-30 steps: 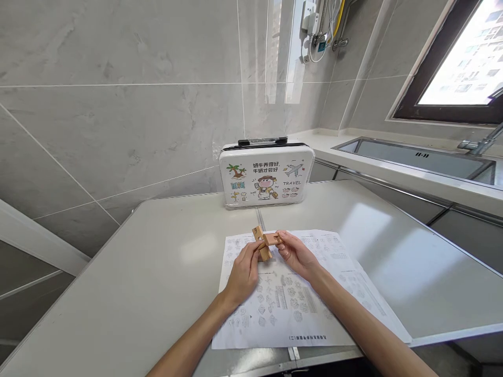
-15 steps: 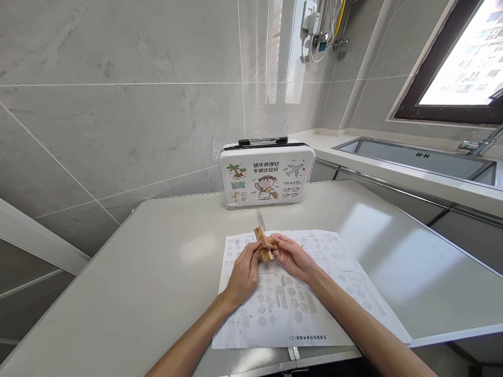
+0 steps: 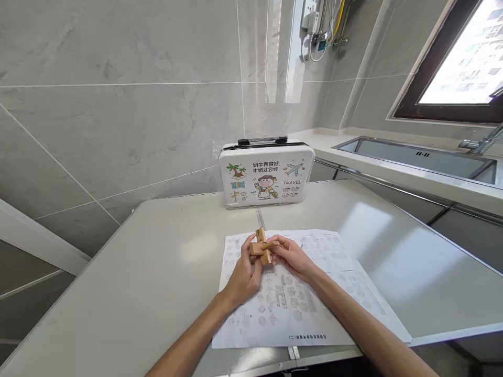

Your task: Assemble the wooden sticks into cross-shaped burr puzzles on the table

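Observation:
Above the printed sheet, both hands hold a wooden burr puzzle made of crossed light-brown blocks. My left hand grips it from the left, thumb and fingers around the end of a crosswise block. My right hand is closed at its right side, its fingertips pinching the end of a stick-like piece. Parts of the puzzle are hidden behind my fingers. Beneath lies a paper sheet with rows of small printed diagrams and text.
A white carry case with cartoon prints and a black handle stands at the back of the white table. To the right is a counter with a sink and a faucet. A tiled wall rises behind.
My left fingers have opened away from the wooden puzzle's front and shifted to its left end, so the crosswise block now shows. The right hand has barely moved.

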A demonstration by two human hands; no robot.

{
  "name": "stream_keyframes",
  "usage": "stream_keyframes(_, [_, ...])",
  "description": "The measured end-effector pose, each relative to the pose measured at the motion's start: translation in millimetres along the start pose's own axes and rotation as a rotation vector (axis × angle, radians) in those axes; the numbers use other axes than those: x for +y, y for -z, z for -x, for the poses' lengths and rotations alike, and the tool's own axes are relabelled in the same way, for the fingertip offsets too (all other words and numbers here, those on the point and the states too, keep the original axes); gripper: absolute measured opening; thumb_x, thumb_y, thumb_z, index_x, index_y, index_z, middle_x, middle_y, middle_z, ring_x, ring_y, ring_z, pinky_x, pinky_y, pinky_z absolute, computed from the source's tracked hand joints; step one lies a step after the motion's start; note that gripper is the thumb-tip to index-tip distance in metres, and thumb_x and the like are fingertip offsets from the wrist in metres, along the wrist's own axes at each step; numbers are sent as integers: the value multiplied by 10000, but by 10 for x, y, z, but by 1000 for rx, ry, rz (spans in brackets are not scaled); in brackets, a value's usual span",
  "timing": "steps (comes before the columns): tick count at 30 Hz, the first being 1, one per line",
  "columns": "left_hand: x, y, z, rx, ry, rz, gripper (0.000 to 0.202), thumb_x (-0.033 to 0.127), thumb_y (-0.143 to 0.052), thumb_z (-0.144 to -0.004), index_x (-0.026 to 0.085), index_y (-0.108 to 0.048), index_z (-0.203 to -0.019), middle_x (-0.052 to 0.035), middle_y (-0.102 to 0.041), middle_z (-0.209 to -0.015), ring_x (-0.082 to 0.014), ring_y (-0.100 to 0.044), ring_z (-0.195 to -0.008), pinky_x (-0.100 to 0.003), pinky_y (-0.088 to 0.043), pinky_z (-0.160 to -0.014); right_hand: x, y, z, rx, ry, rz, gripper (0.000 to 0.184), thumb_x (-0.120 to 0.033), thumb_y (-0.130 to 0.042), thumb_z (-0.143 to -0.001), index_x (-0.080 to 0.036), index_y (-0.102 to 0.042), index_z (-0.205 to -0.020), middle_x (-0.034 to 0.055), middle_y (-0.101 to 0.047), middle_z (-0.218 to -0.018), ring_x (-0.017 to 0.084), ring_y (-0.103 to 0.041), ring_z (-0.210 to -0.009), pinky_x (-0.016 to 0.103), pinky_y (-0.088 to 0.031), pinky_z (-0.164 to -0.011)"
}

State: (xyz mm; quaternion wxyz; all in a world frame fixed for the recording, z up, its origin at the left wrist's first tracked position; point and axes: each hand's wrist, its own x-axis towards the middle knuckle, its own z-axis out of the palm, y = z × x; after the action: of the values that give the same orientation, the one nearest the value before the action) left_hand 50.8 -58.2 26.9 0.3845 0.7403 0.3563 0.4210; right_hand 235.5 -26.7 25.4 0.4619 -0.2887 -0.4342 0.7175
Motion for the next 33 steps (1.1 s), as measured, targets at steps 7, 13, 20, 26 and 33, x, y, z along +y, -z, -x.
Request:
stream_keyframes(7, [37, 45, -18, 3, 58, 16, 954, 185, -633, -874, 289, -49, -1621, -90, -661, -1251, -255, -654, -1149, -501, -462, -1082, 30, 70, -13, 24, 0, 11, 327, -442, -847, -778, -208, -684, -936, -9, -667, -798, 124, -556, -648, 260, -463, -622])
stream_keyframes(13, [85, 63, -44, 20, 127, 19, 764, 350, -624, -967, 284, -197, -1598, -77, -721, -1186, -230, -700, -1084, -423, -504, -1028, 52, 93, -10, -16, 6, 0, 321, -409, -847, -786, -205, -662, -953, -13, -666, -801, 114, -568, -629, 253, -471, -623])
stream_keyframes(20, [28, 63, -43, 50, 106, -9, 597, 426, -629, -973, 290, -378, -1498, -74, -683, -1173, -209, -696, -982, -369, -550, -924, 28, 66, -14, 7, -3, -6, 334, -412, -859, -772, -189, -659, -920, -17, -648, -779, 97, -546, -606, 230, -459, -594])
stream_keyframes(26, [-8, 66, -55, 98, 69, -57, 585, 435, -666, -950, 296, -437, -1471, -91, -633, -1278, -245, -652, -1106, -405, -521, -993, 39, 77, -13, -1, 0, -59, 279, -372, -849, -803, -184, -676, -915, -9, -652, -800, 93, -552, -639, 211, -472, -601])
stream_keyframes(33, [-59, 27, -47, 113, 113, -112, 625, 420, -647, -966, 345, -369, -1521, -86, -550, -1421, -270, -568, -1277, -452, -466, -1084, 55, 132, -41, 48, -11, -246, 200, -310, -815, -840, -175, -723, -957, 12, -696, -862, 101, -623, -719, 191, -537, -666])
